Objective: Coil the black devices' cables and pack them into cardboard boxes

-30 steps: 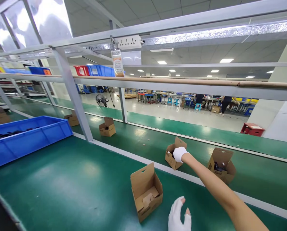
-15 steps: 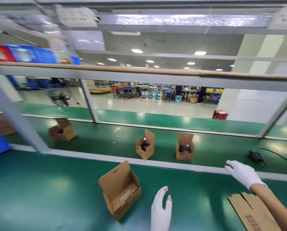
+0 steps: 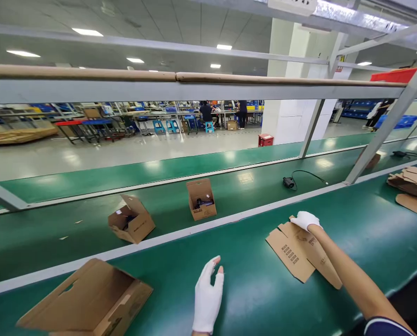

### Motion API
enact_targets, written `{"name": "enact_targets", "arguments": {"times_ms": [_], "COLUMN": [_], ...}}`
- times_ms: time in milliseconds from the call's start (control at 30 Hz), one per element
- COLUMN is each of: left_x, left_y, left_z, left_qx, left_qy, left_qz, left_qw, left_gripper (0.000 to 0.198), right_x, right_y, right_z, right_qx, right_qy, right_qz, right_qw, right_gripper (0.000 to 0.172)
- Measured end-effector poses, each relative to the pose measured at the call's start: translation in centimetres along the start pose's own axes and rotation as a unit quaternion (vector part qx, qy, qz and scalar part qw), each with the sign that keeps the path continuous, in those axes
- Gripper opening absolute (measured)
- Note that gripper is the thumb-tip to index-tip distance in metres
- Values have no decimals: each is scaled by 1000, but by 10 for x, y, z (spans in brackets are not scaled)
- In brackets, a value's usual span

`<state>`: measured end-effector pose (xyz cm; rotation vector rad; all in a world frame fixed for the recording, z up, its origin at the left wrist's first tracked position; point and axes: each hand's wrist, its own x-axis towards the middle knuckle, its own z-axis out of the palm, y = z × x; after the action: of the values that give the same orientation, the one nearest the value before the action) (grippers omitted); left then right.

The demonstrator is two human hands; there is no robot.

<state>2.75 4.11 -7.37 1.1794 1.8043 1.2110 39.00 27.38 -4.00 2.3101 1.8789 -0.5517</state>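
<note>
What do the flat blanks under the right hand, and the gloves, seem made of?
Flat blanks: brown cardboard, matte, printed marks and die-cut flaps; likely corrugated. Gloves on left hand and right hand: white fabric, probably cotton; bare fingertips show on the left.

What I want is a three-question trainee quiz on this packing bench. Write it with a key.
1. True or false: the right hand touches the flat carton blanks.
2. On the belt, what lies to the right of the upright open box? A. a black device with a cable B. a blue bin C. a roll of tape
3. Fill in: the left hand, fingers spread, holds ____.

Key: 1 true; 2 A; 3 nothing.
</note>
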Motion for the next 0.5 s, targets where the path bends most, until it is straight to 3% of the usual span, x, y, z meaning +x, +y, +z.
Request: {"name": "enact_targets", "arguments": {"times_ms": [100, 233, 333, 500], "left_x": [2, 8, 11, 10], "left_y": [6, 12, 15, 11], "left_z": [16, 37, 46, 45], "left_qx": [12, 126, 188, 251], "left_qy": [-38, -103, -105, -79], "left_qz": [13, -51, -62, -10], "left_qw": [999, 985, 975, 965], "left_gripper": [46, 57, 63, 62], "right_x": [-8, -35, -62, -112], "right_y": [-16, -41, -58, -85], "right_z": [4, 26, 48, 75], "right_qx": [66, 134, 157, 252], "right_qy": [-35, -56, -29, 12], "right_qz": [-67, -135, -147, -147], "right_qw": [995, 980, 976, 956], "right_gripper": [32, 28, 26, 13]}}
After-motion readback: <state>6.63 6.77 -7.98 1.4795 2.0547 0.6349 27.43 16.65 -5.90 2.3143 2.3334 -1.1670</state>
